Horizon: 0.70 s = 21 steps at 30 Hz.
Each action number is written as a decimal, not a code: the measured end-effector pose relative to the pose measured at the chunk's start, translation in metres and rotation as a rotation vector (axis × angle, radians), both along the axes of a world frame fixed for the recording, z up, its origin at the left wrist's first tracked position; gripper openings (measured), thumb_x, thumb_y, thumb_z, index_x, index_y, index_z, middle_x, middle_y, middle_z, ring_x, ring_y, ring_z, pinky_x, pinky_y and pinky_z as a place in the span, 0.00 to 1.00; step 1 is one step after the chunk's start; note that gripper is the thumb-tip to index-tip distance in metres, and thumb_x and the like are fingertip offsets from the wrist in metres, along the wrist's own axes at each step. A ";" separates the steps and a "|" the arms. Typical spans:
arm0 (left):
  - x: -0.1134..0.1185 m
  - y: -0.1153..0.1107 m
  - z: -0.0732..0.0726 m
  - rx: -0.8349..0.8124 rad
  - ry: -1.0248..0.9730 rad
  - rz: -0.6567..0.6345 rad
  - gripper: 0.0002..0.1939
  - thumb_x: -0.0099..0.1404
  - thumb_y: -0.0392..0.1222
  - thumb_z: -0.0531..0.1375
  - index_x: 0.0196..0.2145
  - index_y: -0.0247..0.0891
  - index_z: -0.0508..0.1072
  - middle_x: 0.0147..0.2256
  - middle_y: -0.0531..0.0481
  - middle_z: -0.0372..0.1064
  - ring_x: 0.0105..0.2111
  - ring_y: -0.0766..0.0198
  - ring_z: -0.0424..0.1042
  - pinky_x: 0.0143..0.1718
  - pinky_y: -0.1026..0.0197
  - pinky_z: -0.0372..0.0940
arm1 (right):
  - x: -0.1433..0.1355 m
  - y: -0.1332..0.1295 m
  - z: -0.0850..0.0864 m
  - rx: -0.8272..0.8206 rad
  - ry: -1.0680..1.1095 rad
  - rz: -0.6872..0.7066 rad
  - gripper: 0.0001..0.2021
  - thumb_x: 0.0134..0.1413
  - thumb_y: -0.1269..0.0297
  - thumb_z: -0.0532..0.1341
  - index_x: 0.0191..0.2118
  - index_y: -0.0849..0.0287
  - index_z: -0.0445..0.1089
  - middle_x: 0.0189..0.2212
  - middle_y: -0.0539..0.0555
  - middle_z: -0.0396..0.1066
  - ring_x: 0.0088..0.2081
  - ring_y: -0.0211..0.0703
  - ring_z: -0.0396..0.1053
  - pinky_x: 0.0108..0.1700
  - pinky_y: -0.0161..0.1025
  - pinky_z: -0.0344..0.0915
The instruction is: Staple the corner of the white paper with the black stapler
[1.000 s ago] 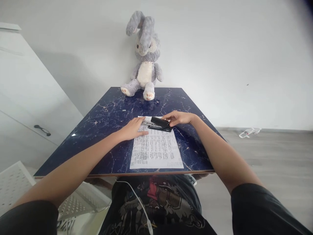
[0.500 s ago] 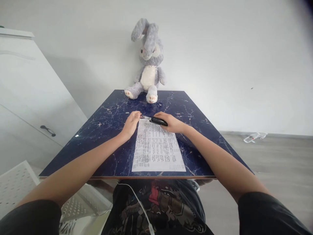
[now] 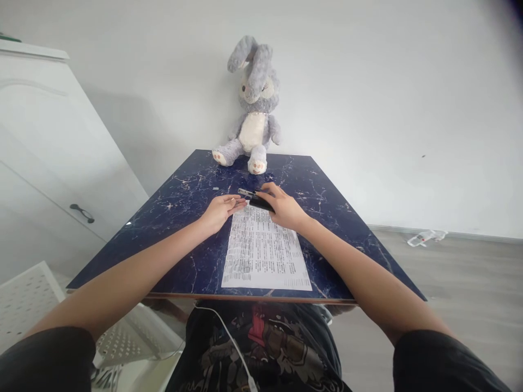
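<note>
My right hand [image 3: 286, 207] is closed around a black stapler [image 3: 261, 204] above the top end of a printed sheet of paper [image 3: 265, 250]. The stapler is spread apart, with its silvery metal part pointing left, away from the black part. Just left of the stapler is my left hand [image 3: 223, 209], palm partly turned up and fingers stretched toward it. Whether a small thing lies in those fingers is too fine to see. A tiny grey piece [image 3: 215, 189], perhaps a strip of staples, lies on the table beyond my left hand.
A grey plush rabbit [image 3: 255, 109] sits at the back of the dark blue marbled table [image 3: 175, 218], against the wall. On the left stand a white cabinet [image 3: 61, 141] and a white perforated chair [image 3: 28, 305]. A white cable [image 3: 229, 332] hangs before my shirt.
The stapler has come apart into its upper and lower parts in my right hand. My left hand has turned its palm up and reached slightly right. The view has shifted a little.
</note>
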<state>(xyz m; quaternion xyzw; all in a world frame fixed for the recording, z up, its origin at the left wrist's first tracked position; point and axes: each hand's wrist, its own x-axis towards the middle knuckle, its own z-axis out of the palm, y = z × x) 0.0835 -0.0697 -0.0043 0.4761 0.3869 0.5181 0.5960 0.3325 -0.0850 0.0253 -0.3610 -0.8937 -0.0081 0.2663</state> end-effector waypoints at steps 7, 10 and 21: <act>0.001 -0.020 0.017 0.445 0.315 0.046 0.18 0.70 0.51 0.66 0.50 0.36 0.72 0.42 0.41 0.80 0.28 0.62 0.80 0.31 0.59 0.77 | 0.013 0.012 0.003 -0.491 0.036 0.061 0.13 0.52 0.64 0.68 0.43 0.63 0.75 0.39 0.57 0.74 0.38 0.49 0.71 0.43 0.44 0.66; 0.005 -0.034 0.024 0.476 0.407 -0.076 0.23 0.65 0.54 0.69 0.49 0.40 0.68 0.37 0.47 0.79 0.21 0.65 0.76 0.23 0.63 0.72 | 0.013 0.009 0.006 -0.361 0.034 0.173 0.22 0.57 0.52 0.71 0.51 0.62 0.74 0.44 0.60 0.74 0.43 0.53 0.71 0.47 0.49 0.68; 0.004 -0.029 0.019 0.504 0.376 -0.252 0.24 0.65 0.57 0.68 0.42 0.44 0.58 0.36 0.52 0.79 0.21 0.64 0.77 0.22 0.64 0.70 | -0.011 -0.007 0.007 0.097 0.211 0.435 0.09 0.72 0.62 0.60 0.49 0.55 0.77 0.44 0.58 0.75 0.46 0.49 0.71 0.50 0.50 0.70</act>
